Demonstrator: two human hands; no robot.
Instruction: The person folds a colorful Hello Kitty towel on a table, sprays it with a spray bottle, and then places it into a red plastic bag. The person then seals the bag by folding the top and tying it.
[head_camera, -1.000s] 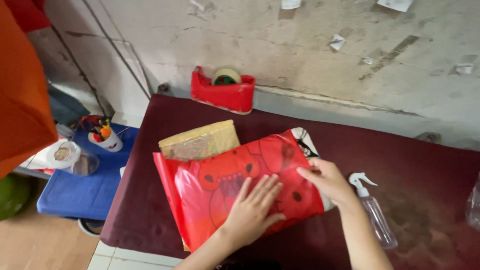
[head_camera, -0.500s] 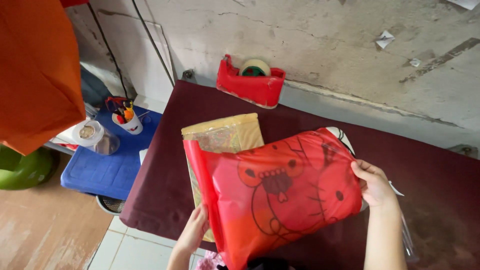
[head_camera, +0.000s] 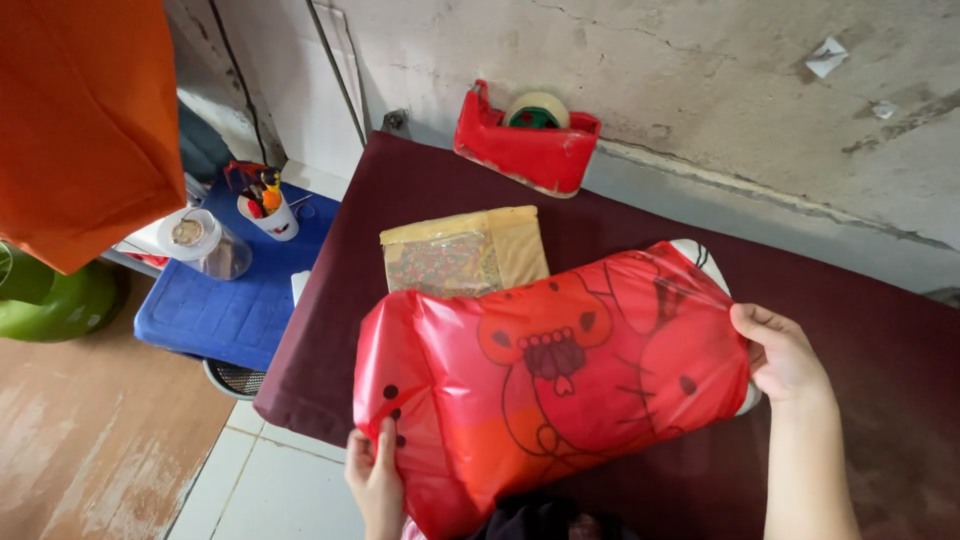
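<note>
A puffy red plastic bag (head_camera: 560, 385) printed with dark cartoon faces is lifted over the near edge of a dark maroon table (head_camera: 420, 190). My left hand (head_camera: 376, 478) grips its lower left corner. My right hand (head_camera: 782, 352) grips its right end, where a white item with a dark stripe (head_camera: 706, 256) sticks out. Behind the bag a tan padded envelope (head_camera: 465, 252) lies flat on the table, with a clear packet of speckled pieces on top.
A red tape dispenser (head_camera: 525, 143) stands at the table's far edge by the grey wall. To the left are a blue mat (head_camera: 235, 305), a cup of pens (head_camera: 268, 212), a clear jar (head_camera: 205, 243), orange cloth (head_camera: 85, 120) and a green object (head_camera: 50, 300).
The bag was lifted off the table and pulled toward me. My left hand moved from pressing its top to gripping its lower left corner. The spray bottle at right is out of view.
</note>
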